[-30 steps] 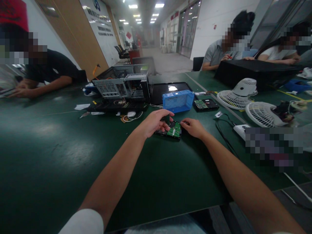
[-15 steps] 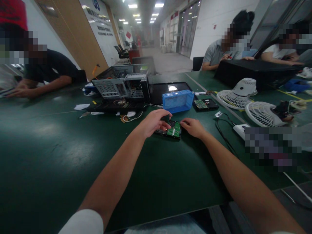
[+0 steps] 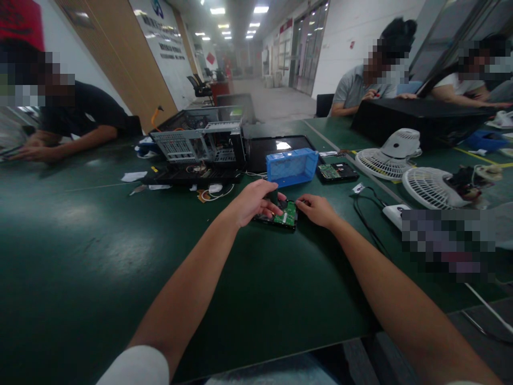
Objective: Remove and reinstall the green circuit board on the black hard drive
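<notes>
A hard drive [image 3: 285, 218] lies on the green table with its green circuit board facing up. My left hand [image 3: 256, 202] is curled over its left part, and the fingers bend around a small dark object that I cannot make out. That hand hides much of the drive's left side. At the drive's right edge, the thumb and fingertips of my right hand [image 3: 316, 208] are pinched together against its corner. Just behind the drive, a blue plastic bin [image 3: 292, 168] rests on its side.
An opened computer case [image 3: 196, 141] stands at the back left, beside a black panel [image 3: 256, 152]. Another hard drive [image 3: 337, 172] lies right of the bin. White fan parts [image 3: 387, 160], a power strip [image 3: 395, 215] and a black cable [image 3: 366, 222] are to the right. Several people sit around the table.
The fingers of my left hand have shifted slightly over the circuit board. My right hand stays at the drive's right edge. The view has moved very little.
</notes>
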Motion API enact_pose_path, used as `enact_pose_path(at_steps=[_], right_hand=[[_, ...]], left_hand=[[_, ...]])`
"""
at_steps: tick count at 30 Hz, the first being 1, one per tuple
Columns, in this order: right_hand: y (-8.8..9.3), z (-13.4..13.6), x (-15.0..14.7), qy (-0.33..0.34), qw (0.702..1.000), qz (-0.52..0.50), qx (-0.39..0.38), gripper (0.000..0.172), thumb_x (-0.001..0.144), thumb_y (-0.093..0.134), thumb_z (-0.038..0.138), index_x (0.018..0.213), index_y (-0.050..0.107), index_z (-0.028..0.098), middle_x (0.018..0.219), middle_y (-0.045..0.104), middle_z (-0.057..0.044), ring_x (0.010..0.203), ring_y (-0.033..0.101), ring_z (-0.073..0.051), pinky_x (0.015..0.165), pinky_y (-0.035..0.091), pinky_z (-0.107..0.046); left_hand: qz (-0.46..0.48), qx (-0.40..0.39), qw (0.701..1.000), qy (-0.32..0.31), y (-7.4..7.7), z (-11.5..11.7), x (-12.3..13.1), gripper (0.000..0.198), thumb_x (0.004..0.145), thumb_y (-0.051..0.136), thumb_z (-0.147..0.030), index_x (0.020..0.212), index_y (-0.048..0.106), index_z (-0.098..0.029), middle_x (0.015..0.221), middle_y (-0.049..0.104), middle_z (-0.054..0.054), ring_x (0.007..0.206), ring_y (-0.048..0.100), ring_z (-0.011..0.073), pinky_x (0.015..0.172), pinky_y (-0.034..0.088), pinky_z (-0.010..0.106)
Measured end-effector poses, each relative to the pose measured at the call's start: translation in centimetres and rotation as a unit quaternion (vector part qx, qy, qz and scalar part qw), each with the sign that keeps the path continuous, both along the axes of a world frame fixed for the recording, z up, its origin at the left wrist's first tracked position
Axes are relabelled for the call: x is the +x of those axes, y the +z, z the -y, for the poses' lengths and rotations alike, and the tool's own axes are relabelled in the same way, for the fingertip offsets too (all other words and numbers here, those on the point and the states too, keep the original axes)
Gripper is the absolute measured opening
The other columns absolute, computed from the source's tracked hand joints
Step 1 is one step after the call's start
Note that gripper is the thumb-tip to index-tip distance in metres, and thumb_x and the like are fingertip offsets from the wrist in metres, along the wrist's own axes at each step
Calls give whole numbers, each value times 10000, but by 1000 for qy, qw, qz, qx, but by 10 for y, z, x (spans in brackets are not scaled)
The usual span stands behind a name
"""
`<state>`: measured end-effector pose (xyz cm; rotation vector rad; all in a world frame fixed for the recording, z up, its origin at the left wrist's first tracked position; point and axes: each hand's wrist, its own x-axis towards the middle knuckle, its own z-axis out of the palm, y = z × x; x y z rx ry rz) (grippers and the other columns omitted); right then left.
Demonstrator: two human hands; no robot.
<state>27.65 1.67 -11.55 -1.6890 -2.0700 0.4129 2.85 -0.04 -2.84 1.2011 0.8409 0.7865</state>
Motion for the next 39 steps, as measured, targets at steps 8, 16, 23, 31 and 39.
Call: enact_pose_path(at_steps=[8, 16, 23, 31, 39], right_hand=[[-1, -1, 1, 2, 1000, 2, 0, 291, 970, 531, 404, 1017, 748, 216, 905, 754, -53, 791, 639, -191, 670, 408, -267], [-3, -2, 2, 6, 1000, 0, 5, 292, 972, 527, 405, 1009, 748, 217, 900, 753, -50, 783, 636, -190, 664, 409, -266], [-2, -2, 2, 7, 1000, 7, 7, 280, 970, 533, 395, 1014, 747, 221, 904, 753, -48, 781, 635, -188, 673, 405, -270], [-2, -1, 1, 4, 1000, 2, 6, 286, 971, 531, 404, 1010, 750, 223, 898, 754, -47, 773, 633, -188, 662, 398, -271], [-4, -3, 2, 4, 1000, 2, 6, 286, 971, 533, 406, 1011, 748, 222, 886, 752, -45, 778, 636, -186, 665, 403, -267]], left_hand=[[-14, 22, 1000, -6, 3, 1, -1, 258, 885, 621, -387, 998, 659, -158, 1007, 660, 111, 647, 676, 148, 479, 453, 218], [-12, 22, 1000, -8, 2, 2, 1, 303, 883, 628, -409, 1062, 662, -167, 1037, 668, 121, 599, 651, 132, 445, 419, 217], [3, 4, 1000, -8, 0, 0, -1, 317, 884, 641, -405, 1097, 557, -186, 1064, 711, 141, 640, 704, 187, 470, 469, 245], [-22, 21, 1000, -1, 2, 1, -1, 253, 867, 640, -382, 987, 669, -161, 948, 657, 95, 622, 658, 140, 472, 447, 220], [-27, 29, 999, 3, 3, 1, -1, 298, 869, 639, -405, 1047, 660, -168, 1043, 659, 107, 612, 663, 137, 464, 448, 223]])
